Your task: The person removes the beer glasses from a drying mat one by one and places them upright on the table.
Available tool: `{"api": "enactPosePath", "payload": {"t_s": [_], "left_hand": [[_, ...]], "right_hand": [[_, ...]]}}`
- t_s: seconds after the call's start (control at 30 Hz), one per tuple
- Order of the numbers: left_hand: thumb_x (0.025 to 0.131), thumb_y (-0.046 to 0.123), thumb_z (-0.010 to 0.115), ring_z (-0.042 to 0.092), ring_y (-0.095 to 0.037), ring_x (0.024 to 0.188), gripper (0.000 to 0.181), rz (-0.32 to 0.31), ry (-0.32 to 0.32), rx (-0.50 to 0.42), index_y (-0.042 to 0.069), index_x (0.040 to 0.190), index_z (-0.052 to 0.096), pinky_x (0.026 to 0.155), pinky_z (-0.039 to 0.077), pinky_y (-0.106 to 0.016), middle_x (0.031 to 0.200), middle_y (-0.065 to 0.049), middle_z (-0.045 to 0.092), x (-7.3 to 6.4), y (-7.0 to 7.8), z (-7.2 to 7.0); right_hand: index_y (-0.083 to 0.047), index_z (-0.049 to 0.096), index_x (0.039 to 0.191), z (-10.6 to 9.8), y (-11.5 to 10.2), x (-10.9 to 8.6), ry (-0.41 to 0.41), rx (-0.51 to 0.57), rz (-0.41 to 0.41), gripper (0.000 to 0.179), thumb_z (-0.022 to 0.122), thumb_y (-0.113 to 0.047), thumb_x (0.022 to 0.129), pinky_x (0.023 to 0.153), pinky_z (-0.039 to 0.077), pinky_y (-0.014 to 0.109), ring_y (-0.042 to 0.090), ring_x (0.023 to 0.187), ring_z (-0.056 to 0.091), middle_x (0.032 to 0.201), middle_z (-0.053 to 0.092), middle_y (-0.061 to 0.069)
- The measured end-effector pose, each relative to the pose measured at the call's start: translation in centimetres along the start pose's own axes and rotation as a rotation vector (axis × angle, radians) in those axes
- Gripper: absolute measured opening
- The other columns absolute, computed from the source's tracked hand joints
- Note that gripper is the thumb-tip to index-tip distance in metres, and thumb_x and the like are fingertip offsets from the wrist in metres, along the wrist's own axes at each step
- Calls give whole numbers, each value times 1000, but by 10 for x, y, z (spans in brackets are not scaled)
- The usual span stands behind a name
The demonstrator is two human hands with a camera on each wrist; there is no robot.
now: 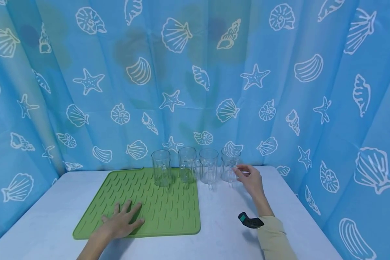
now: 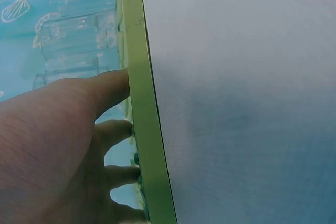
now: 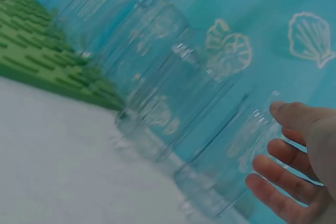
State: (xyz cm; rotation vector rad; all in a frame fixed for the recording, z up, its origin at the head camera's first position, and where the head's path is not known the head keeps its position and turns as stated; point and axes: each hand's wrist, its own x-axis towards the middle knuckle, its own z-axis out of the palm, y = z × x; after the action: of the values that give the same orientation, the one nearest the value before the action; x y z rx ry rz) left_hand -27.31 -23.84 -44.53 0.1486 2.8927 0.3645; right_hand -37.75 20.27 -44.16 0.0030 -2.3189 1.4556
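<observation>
My left hand (image 1: 118,222) rests with spread fingers on the front left part of a green ridged drying mat (image 1: 169,220). In the left wrist view, the fingers of this hand (image 2: 58,129) lie along the mat's edge (image 2: 144,129). At the far right of a row of clear glass mugs stands the rightmost mug (image 1: 229,169), upright on the white table. Beside its right wall is my right hand (image 1: 251,180), fingers loosely bent and not wrapped round it. The right wrist view shows this hand (image 3: 299,156) close to that mug (image 3: 220,177); whether the fingertips touch is hard to tell.
Further left in the row stand a mug (image 1: 209,171) near the mat's right edge and two others, one mug (image 1: 187,169) and another mug (image 1: 161,173), at the mat's back. A blue shell-patterned curtain (image 1: 188,90) hangs behind the white table (image 1: 224,231).
</observation>
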Motion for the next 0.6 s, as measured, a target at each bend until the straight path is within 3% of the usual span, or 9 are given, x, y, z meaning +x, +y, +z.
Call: {"api": "enactPosePath", "payload": {"t_s": [0.1, 0.27, 0.6], "left_hand": [[94, 64, 47, 6, -66, 140, 77, 0, -3, -3, 18, 155, 30, 89, 10, -92, 159, -28, 19, 0, 0, -1], [95, 64, 47, 6, -66, 140, 77, 2, 0, -3, 18, 155, 30, 89, 11, -92, 159, -28, 19, 0, 0, -2], [94, 65, 46, 7, -66, 140, 78, 0, -3, 8, 19, 155, 30, 88, 11, -92, 159, -28, 18, 2, -1, 2]], "right_hand": [[-5, 64, 121, -7, -8, 1, -24, -1, -42, 36, 63, -33, 97, 79, 61, 33, 29, 97, 70, 115, 68, 17], [-5, 67, 118, -15, -26, 1, -63, -20, -151, 33, 61, -31, 98, 75, 61, 27, 24, 88, 72, 108, 71, 17], [-6, 70, 111, -10, -59, -10, -197, -10, -232, 27, 63, -29, 97, 70, 61, 26, 20, 80, 70, 97, 72, 13]]}}
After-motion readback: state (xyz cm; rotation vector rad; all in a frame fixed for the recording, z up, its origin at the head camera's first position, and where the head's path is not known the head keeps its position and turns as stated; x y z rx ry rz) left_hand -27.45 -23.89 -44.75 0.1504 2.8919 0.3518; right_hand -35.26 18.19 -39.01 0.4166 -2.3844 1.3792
